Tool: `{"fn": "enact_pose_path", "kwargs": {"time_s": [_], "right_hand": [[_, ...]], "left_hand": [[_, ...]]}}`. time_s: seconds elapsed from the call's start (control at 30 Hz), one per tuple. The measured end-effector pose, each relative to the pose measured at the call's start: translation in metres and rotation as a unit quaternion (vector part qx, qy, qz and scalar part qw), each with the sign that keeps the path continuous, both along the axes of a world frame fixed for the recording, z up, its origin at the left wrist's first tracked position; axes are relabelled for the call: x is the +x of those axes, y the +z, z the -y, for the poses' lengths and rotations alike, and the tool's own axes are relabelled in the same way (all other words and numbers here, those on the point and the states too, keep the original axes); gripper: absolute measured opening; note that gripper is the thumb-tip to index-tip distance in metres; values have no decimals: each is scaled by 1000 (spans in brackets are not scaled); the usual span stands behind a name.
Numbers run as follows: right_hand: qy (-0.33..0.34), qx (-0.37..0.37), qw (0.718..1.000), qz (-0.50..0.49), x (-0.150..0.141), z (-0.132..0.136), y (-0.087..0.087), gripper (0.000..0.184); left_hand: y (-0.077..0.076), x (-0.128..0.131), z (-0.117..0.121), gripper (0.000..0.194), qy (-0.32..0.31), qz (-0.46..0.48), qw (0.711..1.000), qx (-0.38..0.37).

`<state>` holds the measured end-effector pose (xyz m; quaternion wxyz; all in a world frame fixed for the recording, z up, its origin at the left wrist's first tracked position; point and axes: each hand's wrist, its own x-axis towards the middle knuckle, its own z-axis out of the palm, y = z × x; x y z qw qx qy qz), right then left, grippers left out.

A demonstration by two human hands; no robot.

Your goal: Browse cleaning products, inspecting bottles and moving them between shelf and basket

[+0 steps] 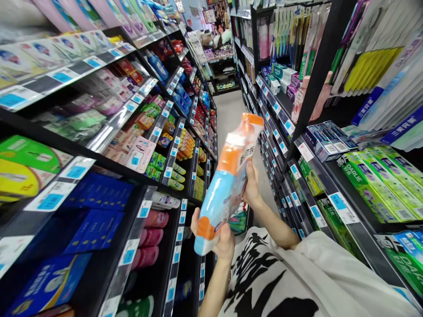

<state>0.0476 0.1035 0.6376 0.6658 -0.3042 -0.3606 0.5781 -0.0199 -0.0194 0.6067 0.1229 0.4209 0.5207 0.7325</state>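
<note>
Held up in front of me in the middle of the head view is a long glossy blue, orange and white package [220, 189] with printed characters on its right side. I cannot make out its contents. My left hand [223, 242] grips its lower end, with fingertips showing on the far side and the thumb on the near side. Higher up, my right hand [251, 185] is closed on its right edge, thumb upward. The package is tilted, its top leaning right and away from me.
Shelves line both sides of a narrow aisle floor [229, 110]. At left are pink bottles [153, 237] and blue boxes [99, 193]; at right, green toothpaste boxes [380, 185] and hanging toothbrush packs [373, 70]. Colourful items [238, 222] show below the package.
</note>
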Motion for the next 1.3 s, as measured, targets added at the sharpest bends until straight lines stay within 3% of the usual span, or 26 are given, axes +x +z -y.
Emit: {"fn": "enact_pose_path", "kwargs": {"time_s": [0.13,0.3,0.7,1.03,1.2,1.3], "right_hand": [[31,10,999,-17,2,-1,0,49],[67,24,997,-11,6,-1,1,42],[62,35,996,52,9,0,1,35],[75,30,994,69,6,-4,0,40],[171,29,983,56,8,-11,-8,43],[239,10,970,46,6,-17,-16,47]], "left_hand": [[9,8,-9,67,12,134,989,58],[9,4,-10,67,-5,228,972,63],[8,-14,-18,65,4,329,944,29],[2,-18,-23,63,-5,360,932,29],[-2,-27,-26,62,10,367,930,19],[-13,-37,-28,63,7,364,931,16]]}}
